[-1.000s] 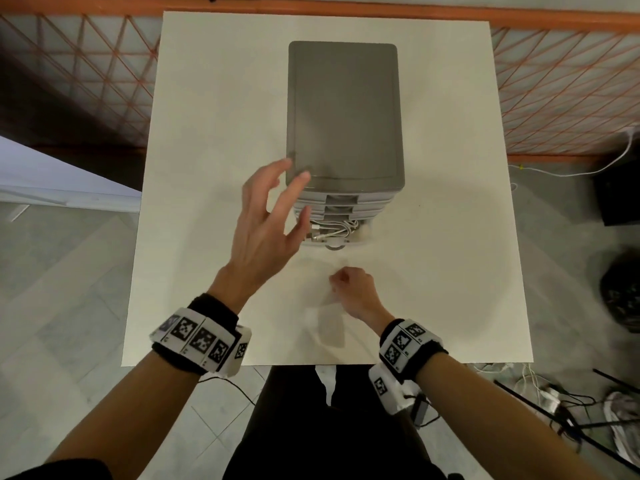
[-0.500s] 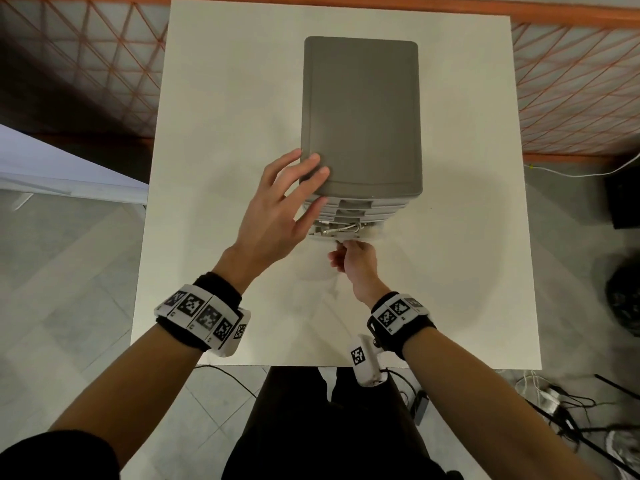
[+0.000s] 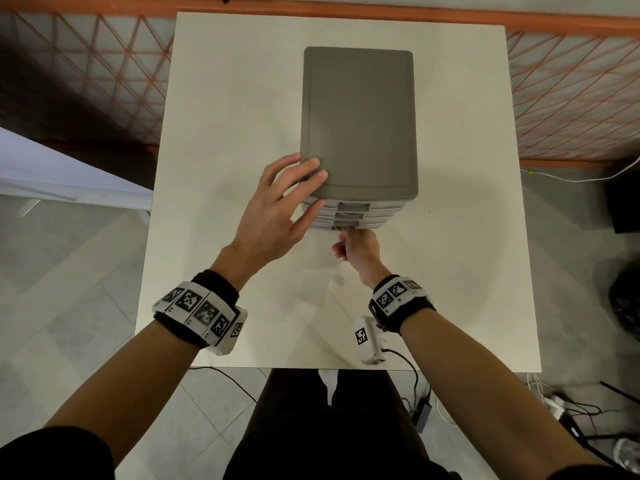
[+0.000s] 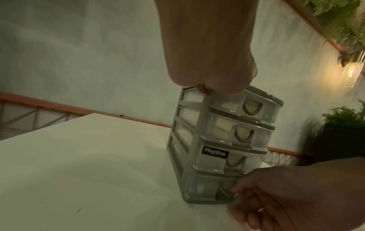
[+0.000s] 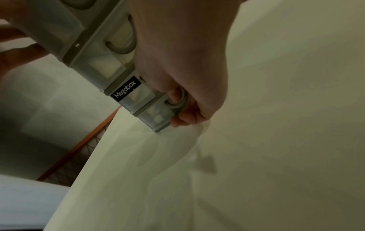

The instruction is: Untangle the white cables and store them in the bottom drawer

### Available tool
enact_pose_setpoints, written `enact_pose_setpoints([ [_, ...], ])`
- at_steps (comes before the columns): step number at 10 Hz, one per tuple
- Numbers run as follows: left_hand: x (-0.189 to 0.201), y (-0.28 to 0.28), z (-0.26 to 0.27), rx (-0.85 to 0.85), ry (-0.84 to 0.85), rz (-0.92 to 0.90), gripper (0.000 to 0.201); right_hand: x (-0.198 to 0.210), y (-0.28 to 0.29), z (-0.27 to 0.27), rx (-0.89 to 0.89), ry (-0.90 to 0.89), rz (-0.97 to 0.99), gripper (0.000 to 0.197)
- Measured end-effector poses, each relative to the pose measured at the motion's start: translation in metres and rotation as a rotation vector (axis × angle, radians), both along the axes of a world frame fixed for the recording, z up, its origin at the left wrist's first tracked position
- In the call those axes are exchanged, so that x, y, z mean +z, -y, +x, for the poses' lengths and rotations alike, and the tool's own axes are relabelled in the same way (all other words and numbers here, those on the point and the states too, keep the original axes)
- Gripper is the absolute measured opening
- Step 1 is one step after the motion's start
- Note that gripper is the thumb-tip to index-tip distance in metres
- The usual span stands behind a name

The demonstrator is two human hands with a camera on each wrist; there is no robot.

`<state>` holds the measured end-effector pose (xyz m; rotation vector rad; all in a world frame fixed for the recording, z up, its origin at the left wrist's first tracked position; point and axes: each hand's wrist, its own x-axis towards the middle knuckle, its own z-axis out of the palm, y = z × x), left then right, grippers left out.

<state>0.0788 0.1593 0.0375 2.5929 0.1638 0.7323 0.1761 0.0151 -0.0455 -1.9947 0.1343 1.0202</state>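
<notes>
A grey drawer unit [image 3: 358,123] with several translucent drawers stands on the white table [image 3: 225,133]. Its bottom drawer [image 4: 203,186] sits pushed in, flush with the ones above. No white cable shows outside the unit; only a pale blur appears behind the drawer's front. My left hand [image 3: 277,209] lies spread on the unit's top front-left corner, fingers straight, thumb along the drawer fronts. My right hand [image 3: 356,249] is low at the front, with a finger hooked through the bottom drawer's handle [image 5: 177,104] and the other fingers curled beneath it.
An orange mesh fence [image 3: 571,98] runs behind and beside the table. Dark leads and a power brick [image 3: 424,410] lie on the floor at the lower right. A white board [image 3: 52,168] slants in at the left. A potted plant [image 4: 343,118] stands beyond the table.
The bottom drawer, open with white cables showing, has been pushed in by my right hand. My left hand came down from the air onto the unit's top corner.
</notes>
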Motion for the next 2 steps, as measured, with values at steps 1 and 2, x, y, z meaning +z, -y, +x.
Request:
enact_pose_setpoints([
  [1,0.01,-0.001,0.004,0.002,-0.04,-0.018,0.036,0.023,0.024,0.0,0.145,0.05,-0.06,0.029],
  [2,0.009,0.006,-0.007,0.043,-0.026,-0.067,0.039,0.064,0.06,0.002,0.087,0.16,0.002,0.021],
])
